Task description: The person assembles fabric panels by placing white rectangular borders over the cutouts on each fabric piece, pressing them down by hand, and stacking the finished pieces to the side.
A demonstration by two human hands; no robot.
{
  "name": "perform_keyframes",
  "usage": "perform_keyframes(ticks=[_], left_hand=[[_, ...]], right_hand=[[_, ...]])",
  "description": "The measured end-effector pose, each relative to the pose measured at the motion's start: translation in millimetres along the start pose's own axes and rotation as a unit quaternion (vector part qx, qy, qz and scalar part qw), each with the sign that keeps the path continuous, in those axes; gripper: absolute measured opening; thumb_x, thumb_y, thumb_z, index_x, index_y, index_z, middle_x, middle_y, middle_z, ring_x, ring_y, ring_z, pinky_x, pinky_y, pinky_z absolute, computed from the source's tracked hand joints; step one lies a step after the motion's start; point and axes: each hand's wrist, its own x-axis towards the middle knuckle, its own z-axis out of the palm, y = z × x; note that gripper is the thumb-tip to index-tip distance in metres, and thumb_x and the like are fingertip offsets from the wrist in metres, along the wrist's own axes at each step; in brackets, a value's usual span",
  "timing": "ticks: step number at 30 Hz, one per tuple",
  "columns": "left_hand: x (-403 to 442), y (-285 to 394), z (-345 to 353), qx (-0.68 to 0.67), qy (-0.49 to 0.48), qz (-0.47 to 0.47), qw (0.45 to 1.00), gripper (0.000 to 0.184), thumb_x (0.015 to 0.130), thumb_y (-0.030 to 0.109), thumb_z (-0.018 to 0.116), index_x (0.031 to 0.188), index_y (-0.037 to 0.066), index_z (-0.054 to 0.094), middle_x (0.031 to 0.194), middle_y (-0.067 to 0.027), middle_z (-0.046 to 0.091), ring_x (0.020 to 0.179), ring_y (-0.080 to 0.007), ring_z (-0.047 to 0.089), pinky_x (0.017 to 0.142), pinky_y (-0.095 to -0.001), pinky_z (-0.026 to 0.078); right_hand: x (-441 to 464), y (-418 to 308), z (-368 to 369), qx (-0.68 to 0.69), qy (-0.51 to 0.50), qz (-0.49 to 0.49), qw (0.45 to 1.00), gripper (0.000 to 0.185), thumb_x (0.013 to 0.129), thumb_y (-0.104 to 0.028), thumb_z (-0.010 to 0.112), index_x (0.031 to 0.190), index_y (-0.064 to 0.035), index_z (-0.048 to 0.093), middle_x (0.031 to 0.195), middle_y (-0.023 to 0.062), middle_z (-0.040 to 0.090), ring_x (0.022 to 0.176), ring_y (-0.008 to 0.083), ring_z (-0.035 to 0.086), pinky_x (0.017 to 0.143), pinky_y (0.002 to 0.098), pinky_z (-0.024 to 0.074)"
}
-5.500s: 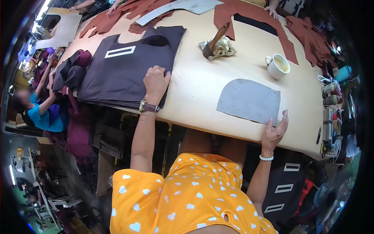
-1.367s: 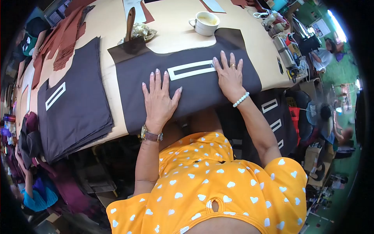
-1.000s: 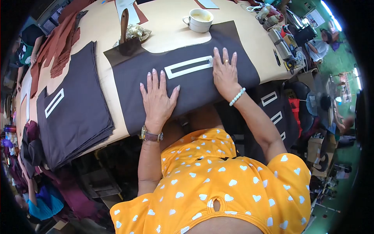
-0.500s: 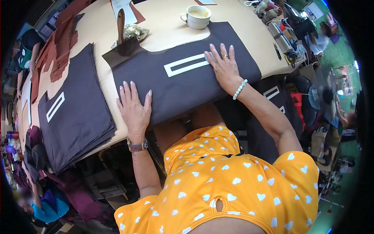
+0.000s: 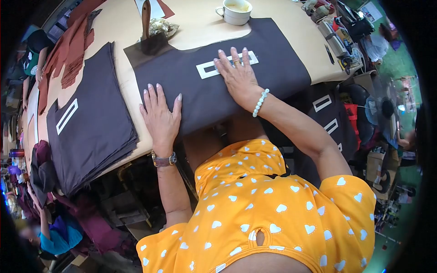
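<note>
A dark cut fabric panel [image 5: 282, 59] lies across the front of the table, its lower part hanging over the edge. On it sits a white rectangular frame-shaped strip [image 5: 207, 72], partly covered by my right hand [image 5: 241, 77]. That hand lies flat with fingers stretched over the strip. My left hand [image 5: 161, 116] rests at the panel's left lower edge, fingers spread and flat. Left of it lies a stack of dark fabric panels [image 5: 98, 123], the top one bearing a similar white frame strip [image 5: 67, 117].
A white cup [image 5: 236, 12] with pale contents stands behind the panel. A wooden-handled brush [image 5: 146, 27] lies at its upper left corner beside a crumpled cloth [image 5: 164, 28]. Rust-coloured fabric pieces [image 5: 68, 50] lie far left. Other people work on both sides.
My right hand has slid left along the white strip, uncovering its right end. My left hand stays at the panel's lower left. The whole view has shifted slightly.
</note>
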Motion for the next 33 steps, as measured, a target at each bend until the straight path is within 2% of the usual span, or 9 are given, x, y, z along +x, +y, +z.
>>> perform_keyframes(ticks=[6, 17, 20, 24, 25, 28, 30, 31, 33], left_hand=[[-0.1, 0.4, 1.6, 0.027, -0.001, -0.001, 1.0, 0.063, 0.089, 0.047, 0.046, 0.134, 0.005, 0.04, 0.141, -0.0182, 0.034, 0.131, -0.0317, 0.03, 0.105, -0.0494, 0.022], [0.3, 0.7, 0.7, 0.015, 0.01, 0.005, 1.0, 0.061, 0.087, 0.044, 0.05, 0.131, 0.002, 0.042, 0.139, -0.0195, 0.036, 0.129, -0.0331, 0.032, 0.103, -0.0519, 0.025], [2.2, -0.2, 0.6, 0.021, 0.029, 0.015, 0.999, 0.06, 0.085, 0.043, 0.053, 0.127, 0.001, 0.046, 0.134, -0.0199, 0.041, 0.125, -0.0339, 0.037, 0.101, -0.0505, 0.029], [22.3, -7.2, -10.5, -0.03, 0.013, -0.01, 0.999, 0.06, 0.083, 0.046, 0.056, 0.12, -0.001, 0.051, 0.124, -0.0209, 0.051, 0.115, -0.0368, 0.047, 0.096, -0.0428, 0.037], [28.5, -10.1, -7.9, -0.017, 0.088, -0.01, 0.996, 0.06, 0.08, 0.046, 0.06, 0.113, -0.003, 0.055, 0.112, -0.0208, 0.057, 0.104, -0.0372, 0.053, 0.089, -0.0412, 0.043], [46.0, -8.6, -20.3, 0.049, 0.038, -0.16, 0.985, 0.061, 0.075, 0.043, 0.067, 0.11, -0.005, 0.054, 0.105, -0.0204, 0.058, 0.1, -0.0362, 0.053, 0.084, -0.045, 0.043], [54.0, -10.4, -20.4, 0.041, 0.044, -0.173, 0.983, 0.054, 0.071, 0.042, 0.071, 0.098, -0.003, 0.06, 0.098, -0.0198, 0.058, 0.095, -0.035, 0.055, 0.08, -0.0438, 0.045], [57.4, -15.0, -17.0, 0.028, 0.048, -0.167, 0.984, 0.051, 0.07, 0.041, 0.072, 0.095, -0.002, 0.061, 0.097, -0.0196, 0.059, 0.093, -0.035, 0.055, 0.08, -0.0433, 0.045], [64.8, -21.2, -12.5, -0.018, 0.063, -0.147, 0.987, 0.04, 0.068, 0.034, 0.075, 0.084, -0.001, 0.064, 0.091, -0.0186, 0.062, 0.086, -0.0344, 0.058, 0.077, -0.0408, 0.045]], right_hand=[[9.5, -19.1, -10.0, 0.015, -0.007, -0.03, 0.999, 0.056, 0.09, -0.023, 0.041, 0.142, -0.0085, 0.026, 0.147, 0.0126, 0.022, 0.134, 0.0387, 0.02, 0.106, 0.06, 0.0097], [8.2, -9.3, 2.1, 0.144, 0.064, -0.095, 0.983, 0.052, 0.089, -0.021, 0.042, 0.14, -0.0216, 0.032, 0.145, 0.01, 0.025, 0.133, 0.0377, 0.022, 0.104, 0.0628, 0.0127], [8.5, -1.4, 7.4, 0.209, 0.066, -0.129, 0.967, 0.054, 0.087, -0.015, 0.043, 0.139, -0.0238, 0.032, 0.147, 0.0109, 0.023, 0.134, 0.0398, 0.018, 0.104, 0.064, 0.0119], [7.7, 23.5, 6.1, 0.403, 0.009, -0.185, 0.896, 0.065, 0.074, 0.006, 0.043, 0.133, -0.0232, 0.044, 0.148, 0.0132, 0.019, 0.135, 0.0396, 0.017, 0.107, 0.057, 0.0131], [14.8, 32.7, 21.9, 0.46, 0.033, -0.172, 0.87, 0.066, 0.072, 0.008, 0.042, 0.13, -0.0226, 0.048, 0.148, 0.0146, 0.019, 0.136, 0.0398, 0.015, 0.108, 0.0541, 0.0136], [5.8, 78.0, 41.2, 0.599, 0.159, -0.014, 0.785, 0.057, 0.07, 0.006, 0.045, 0.122, -0.0156, 0.057, 0.143, 0.0242, 0.026, 0.133, 0.0375, 0.024, 0.11, 0.0417, 0.0179], [0.4, 112.8, 64.9, 0.469, 0.198, 0.15, 0.848, 0.051, 0.076, -0.006, 0.055, 0.127, -0.0104, 0.05, 0.135, 0.0234, 0.038, 0.128, 0.0365, 0.034, 0.106, 0.041, 0.0281], [-1.1, 128.1, 83.2, 0.399, 0.18, 0.235, 0.868, 0.055, 0.073, -0.015, 0.058, 0.126, -0.0103, 0.043, 0.129, 0.0187, 0.042, 0.12, 0.0348, 0.039, 0.094, 0.0498, 0.0362], [-8.4, 154.4, 99.3, 0.372, 0.126, 0.367, 0.843, 0.055, 0.075, -0.019, 0.062, 0.124, -0.0033, 0.043, 0.118, 0.0218, 0.05, 0.112, 0.0367, 0.047, 0.092, 0.0477, 0.0395]])
